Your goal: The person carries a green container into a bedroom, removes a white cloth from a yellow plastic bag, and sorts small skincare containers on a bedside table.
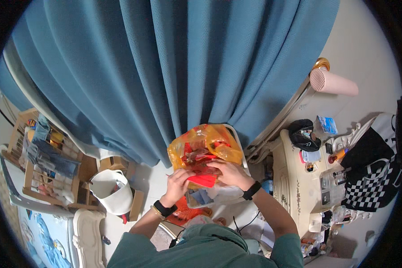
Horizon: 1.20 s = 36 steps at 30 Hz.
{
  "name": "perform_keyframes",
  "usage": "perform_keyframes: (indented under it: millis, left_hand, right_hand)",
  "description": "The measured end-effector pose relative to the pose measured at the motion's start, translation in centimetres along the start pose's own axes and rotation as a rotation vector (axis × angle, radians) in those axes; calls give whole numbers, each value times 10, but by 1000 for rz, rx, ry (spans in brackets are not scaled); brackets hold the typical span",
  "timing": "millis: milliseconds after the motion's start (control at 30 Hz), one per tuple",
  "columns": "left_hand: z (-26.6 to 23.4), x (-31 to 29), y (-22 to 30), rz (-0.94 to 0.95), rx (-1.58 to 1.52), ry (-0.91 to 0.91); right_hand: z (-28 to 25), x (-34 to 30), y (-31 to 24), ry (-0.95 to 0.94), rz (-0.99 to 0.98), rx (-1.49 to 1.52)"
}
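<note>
A translucent orange-yellow plastic bag (230, 149) lies spread open in front of me, with crumpled red pieces inside it. At its near side a flat bright-red piece (204, 180) lies between my hands; whether it is paper or plastic I cannot tell. My left hand (178, 182) pinches the left end of this red piece with bent fingers. From the right, my right hand (232, 173) reaches over with its fingers curled onto the red piece's upper edge; its fingertips are partly hidden. Under the bag stands a pale plastic bin (244, 161).
Blue curtains (174, 67) hang just beyond the bag. To the left are a white bucket (113, 196) and a wooden cot (44, 178) heaped with clothes. A cream dresser (295, 178) stands on the right. Below the bin lies an orange-red bag (183, 213).
</note>
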<state>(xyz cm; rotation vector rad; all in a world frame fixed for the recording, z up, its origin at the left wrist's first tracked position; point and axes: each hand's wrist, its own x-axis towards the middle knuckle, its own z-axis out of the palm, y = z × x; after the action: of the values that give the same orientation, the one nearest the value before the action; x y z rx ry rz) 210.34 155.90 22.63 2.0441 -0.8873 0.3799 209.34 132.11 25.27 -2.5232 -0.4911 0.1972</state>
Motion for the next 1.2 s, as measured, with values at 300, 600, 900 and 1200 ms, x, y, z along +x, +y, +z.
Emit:
perform_keyframes:
  millis: [300, 600, 900, 1200]
  left_hand:
    - [20, 22, 7, 22, 220, 126]
    - [-9, 8, -12, 20, 392, 4]
    - [-18, 17, -10, -14, 266, -110]
    - [-2, 37, -28, -139, 107, 53]
  right_hand:
    - [-15, 2, -36, 315, -284, -7]
    - [-17, -4, -20, 440, -292, -85]
    - [-20, -5, -19, 433, -135, 67]
    - [-18, 7, 33, 185, 31, 406]
